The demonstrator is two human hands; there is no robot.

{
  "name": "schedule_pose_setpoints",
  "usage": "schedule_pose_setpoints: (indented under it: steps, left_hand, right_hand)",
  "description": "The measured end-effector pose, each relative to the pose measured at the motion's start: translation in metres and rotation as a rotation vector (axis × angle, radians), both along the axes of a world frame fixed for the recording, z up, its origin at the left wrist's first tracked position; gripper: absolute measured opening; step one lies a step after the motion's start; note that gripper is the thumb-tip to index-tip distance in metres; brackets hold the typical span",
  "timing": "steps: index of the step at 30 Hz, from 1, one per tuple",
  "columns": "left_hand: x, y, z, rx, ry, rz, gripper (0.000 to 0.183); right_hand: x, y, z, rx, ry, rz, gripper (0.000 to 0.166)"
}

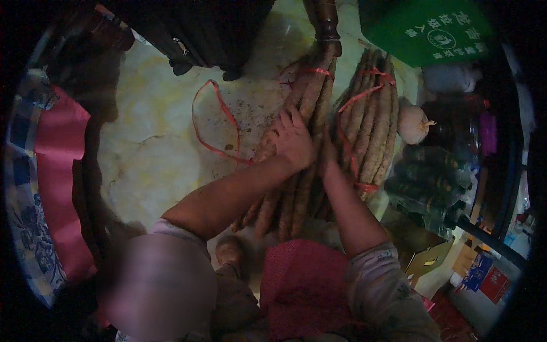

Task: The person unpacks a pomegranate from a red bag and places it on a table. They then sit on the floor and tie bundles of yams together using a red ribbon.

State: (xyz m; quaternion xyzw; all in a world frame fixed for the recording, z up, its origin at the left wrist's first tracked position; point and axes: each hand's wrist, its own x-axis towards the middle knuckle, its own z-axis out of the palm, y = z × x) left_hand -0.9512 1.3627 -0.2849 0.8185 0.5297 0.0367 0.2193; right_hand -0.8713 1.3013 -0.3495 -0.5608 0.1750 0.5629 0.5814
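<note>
Long brown, rough-skinned roots, like yams, lie in a bundle (295,201) on the floor in front of me. A red plastic tie (318,72) wraps its far end. My left hand (294,139) rests on top of this bundle, fingers spread a little. Along the bundle's right side is my right hand (327,149), its fingers mostly hidden; whether it grips a root is unclear. Another bundle of roots (376,128) lies just to the right, bound with red tie at both ends. A loop of red plastic strap (220,100) lies left of the near bundle.
A pale round gourd or squash (413,125) touches the right bundle's side. Beyond stand a green bin (431,30) with writing and a turned wooden furniture leg (325,21). Dark bottles in plastic wrap (427,184) and a box (427,256) are at right. Pink cloth (60,184) hangs at left.
</note>
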Motion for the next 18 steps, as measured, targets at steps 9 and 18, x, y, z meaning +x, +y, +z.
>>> schedule_pose_setpoints:
  steps: [9, 18]
  left_hand:
    - [-0.022, 0.097, -0.058, -0.417, -0.444, 0.273, 0.050]
    - [0.020, 0.127, -0.111, -0.709, -0.767, 0.369, 0.038]
  right_hand:
    - [0.003, -0.009, -0.086, -0.098, -0.369, 0.020, 0.042]
    - [-0.009, -0.001, -0.067, -0.210, -0.803, 0.171, 0.032]
